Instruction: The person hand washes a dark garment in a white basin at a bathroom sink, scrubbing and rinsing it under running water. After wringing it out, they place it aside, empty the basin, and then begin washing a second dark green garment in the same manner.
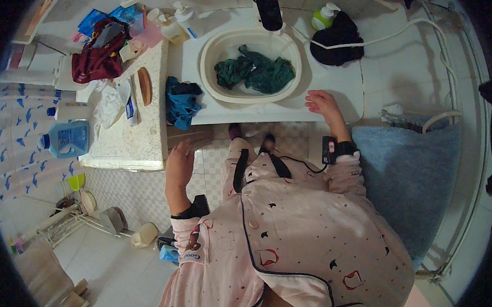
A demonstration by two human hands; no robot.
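Observation:
An oval cream plastic basin (208,83) stands on the white sink top. Soaked dark green cloth (269,76) lies bunched in it, with some whitish water around it. My right hand (324,104) hangs over the sink's front edge, right of the basin. It holds nothing, and its fingers are loosely spread. By the corner of the stone counter, my left hand (179,164) hangs in the air with relaxed fingers and no object visible in it. A crumpled blue cloth (182,102) rests left of the basin, partly over the sink's front edge.
A black faucet (267,10) rises behind the basin. Black cloth (338,42) sits at the right beside a green pump bottle (320,18). The stone counter (150,133) bears a wooden brush (144,86), a tube, maroon cloth and bottles. A blue towel (403,179) hangs at right.

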